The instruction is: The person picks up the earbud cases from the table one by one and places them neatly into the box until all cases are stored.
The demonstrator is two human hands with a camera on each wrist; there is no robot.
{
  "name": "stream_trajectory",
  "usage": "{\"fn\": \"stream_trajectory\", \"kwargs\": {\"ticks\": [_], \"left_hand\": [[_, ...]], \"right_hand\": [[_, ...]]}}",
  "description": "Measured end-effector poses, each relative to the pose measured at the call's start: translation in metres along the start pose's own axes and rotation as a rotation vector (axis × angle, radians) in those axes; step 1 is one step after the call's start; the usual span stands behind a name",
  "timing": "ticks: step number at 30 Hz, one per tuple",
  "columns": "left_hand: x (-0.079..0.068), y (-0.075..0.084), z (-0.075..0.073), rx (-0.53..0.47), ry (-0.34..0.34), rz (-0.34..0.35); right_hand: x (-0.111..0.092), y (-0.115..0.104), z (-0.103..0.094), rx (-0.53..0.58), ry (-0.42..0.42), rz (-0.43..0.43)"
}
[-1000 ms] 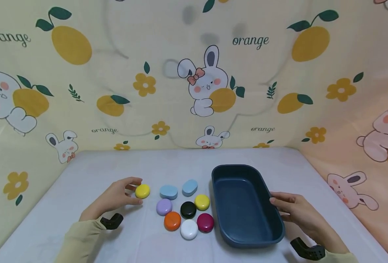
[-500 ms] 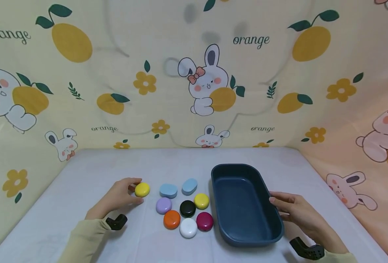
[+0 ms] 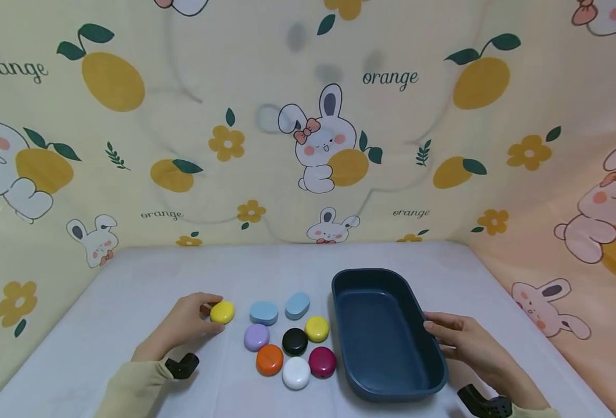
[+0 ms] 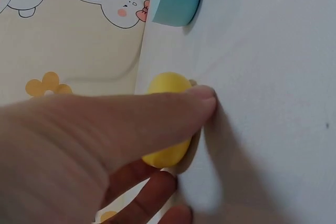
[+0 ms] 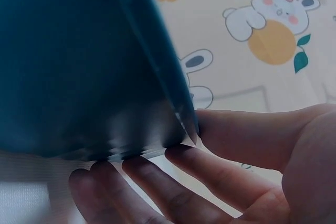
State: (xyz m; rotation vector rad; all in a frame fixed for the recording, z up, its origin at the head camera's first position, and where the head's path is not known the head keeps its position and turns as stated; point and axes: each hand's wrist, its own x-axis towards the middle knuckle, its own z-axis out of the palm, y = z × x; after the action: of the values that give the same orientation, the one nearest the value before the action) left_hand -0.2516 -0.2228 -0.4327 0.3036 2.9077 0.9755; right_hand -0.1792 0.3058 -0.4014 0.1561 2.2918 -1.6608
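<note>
My left hand (image 3: 184, 320) pinches a glossy yellow rounded disc (image 3: 222, 312) between thumb and fingers at the left of the white table. In the left wrist view the thumb lies across the yellow disc (image 4: 169, 153), partly hiding it. On the right, my right hand (image 3: 472, 342) touches the outer right wall of a deep dark-blue rectangular tray (image 3: 386, 390). The right wrist view has the fingertips (image 5: 137, 165) against the underside of the tray (image 5: 79, 66), with the thumb beside its rim. Nothing lies inside the tray.
Between hand and tray lie two light-blue oval pieces (image 3: 263, 312), a purple disc (image 3: 256, 337), an orange disc (image 3: 269, 360), a black disc (image 3: 294, 342), a second yellow disc (image 3: 316, 329), a white disc (image 3: 296, 373) and a dark-red disc (image 3: 322, 361). A printed cloth (image 3: 266, 64) surrounds the table.
The left hand has edged right and its fingers have closed in on the yellow disc. The head view has tilted slightly upward. The right hand and tray have stayed put.
</note>
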Motion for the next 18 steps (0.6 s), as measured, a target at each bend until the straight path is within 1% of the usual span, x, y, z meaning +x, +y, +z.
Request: {"fn": "stream_trajectory", "kwargs": {"ticks": [9,18], "left_hand": [[-0.0006,0.0011,-0.0012,0.003,0.000,-0.003],[0.0010,-0.0016,-0.0019,0.025,-0.006,0.003]], "right_hand": [[0.0006,-0.0004,-0.0006,0.007,-0.010,-0.005],[0.0001,0.0008,-0.0011,0.055,-0.039,0.013]]}}
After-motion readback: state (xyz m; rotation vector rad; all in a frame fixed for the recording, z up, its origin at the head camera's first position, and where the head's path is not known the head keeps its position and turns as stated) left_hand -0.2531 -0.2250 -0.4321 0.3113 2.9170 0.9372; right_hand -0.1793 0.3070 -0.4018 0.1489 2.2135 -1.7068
